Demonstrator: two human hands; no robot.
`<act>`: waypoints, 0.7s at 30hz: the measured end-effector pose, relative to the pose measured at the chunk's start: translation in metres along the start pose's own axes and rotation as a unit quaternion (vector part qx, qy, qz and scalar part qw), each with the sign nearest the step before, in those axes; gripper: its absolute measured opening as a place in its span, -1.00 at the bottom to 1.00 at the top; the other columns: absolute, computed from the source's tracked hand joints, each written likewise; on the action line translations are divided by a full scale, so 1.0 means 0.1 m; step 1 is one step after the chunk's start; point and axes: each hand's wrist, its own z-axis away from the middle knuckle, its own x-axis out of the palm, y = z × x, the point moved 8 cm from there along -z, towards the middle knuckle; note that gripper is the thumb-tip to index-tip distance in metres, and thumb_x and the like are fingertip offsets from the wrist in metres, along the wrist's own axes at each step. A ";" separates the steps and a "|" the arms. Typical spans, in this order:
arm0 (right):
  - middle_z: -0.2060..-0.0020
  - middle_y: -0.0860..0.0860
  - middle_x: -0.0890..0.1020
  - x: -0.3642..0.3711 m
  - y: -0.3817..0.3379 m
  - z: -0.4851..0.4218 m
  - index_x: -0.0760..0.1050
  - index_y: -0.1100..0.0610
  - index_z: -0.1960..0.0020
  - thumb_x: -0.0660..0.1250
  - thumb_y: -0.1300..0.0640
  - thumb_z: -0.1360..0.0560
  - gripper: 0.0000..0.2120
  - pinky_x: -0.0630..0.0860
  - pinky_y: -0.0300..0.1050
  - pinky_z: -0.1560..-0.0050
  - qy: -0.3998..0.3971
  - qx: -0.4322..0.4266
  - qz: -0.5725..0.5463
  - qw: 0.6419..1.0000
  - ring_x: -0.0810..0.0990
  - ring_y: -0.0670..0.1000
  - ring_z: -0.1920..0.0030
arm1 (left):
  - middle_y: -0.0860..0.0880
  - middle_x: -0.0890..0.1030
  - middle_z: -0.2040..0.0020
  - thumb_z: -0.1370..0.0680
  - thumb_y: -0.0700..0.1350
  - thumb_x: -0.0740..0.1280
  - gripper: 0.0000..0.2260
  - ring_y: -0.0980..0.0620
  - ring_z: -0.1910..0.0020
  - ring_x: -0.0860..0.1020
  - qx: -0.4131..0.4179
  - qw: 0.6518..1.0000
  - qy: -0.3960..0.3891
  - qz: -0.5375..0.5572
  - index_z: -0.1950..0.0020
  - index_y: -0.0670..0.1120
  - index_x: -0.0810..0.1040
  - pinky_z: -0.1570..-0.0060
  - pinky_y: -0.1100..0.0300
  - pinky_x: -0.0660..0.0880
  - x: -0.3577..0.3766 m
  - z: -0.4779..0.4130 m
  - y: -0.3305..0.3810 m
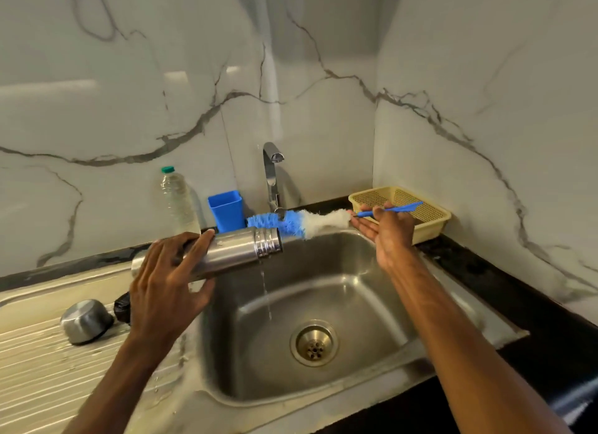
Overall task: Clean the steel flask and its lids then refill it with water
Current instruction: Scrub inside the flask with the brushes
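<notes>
My left hand [168, 281] grips the steel flask [236, 249], which lies nearly level over the sink's left edge with its threaded mouth to the right. A thin stream of water falls from the mouth into the sink [323, 288]. My right hand [385, 229] pinches the blue handle of a bottle brush [301, 223], whose blue and white bristles sit just outside and behind the flask's mouth. The steel cup lid [85, 320] lies on the drainboard at the left, and a black inner lid [123, 307] lies beside it, partly hidden by my left hand.
The tap [271, 174] stands behind the sink; no water runs from it. A blue plastic cup [226, 210] and a clear water bottle with a green cap [178, 200] stand at the back. A yellow basket [417, 220] sits at the back right. The drain [314, 343] is open.
</notes>
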 end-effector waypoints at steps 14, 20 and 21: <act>0.14 0.17 0.69 -0.18 -0.15 -0.05 0.41 0.24 -0.04 0.19 0.39 -0.63 -0.92 0.70 0.10 0.09 0.023 0.002 0.014 1.000 0.75 0.10 0.25 | -0.19 0.54 -0.32 -0.33 -0.16 0.63 -0.29 -0.28 -0.27 0.50 -0.024 0.999 0.017 -0.026 -0.46 -0.08 0.52 -0.21 -0.26 0.50 -0.04 0.02 -0.33; 0.14 0.17 0.68 -0.12 -0.07 -0.03 0.38 0.20 -0.03 0.19 0.38 -0.63 -0.89 0.71 0.05 0.17 0.007 0.017 0.003 1.000 0.74 0.11 0.27 | -0.14 0.55 -0.31 -0.34 -0.13 0.62 -0.32 -0.23 -0.27 0.52 -0.040 0.999 -0.002 -0.026 -0.45 -0.04 0.55 -0.16 -0.22 0.52 -0.04 0.01 -0.33; 0.14 0.17 0.67 -0.11 -0.07 -0.03 0.37 0.19 0.01 0.19 0.38 -0.64 -0.87 0.71 0.05 0.17 0.001 0.017 -0.001 1.000 0.74 0.11 0.27 | -0.14 0.55 -0.31 -0.34 -0.12 0.62 -0.32 -0.22 -0.26 0.52 -0.043 0.999 -0.008 -0.024 -0.45 -0.03 0.55 -0.15 -0.22 0.53 -0.03 0.02 -0.34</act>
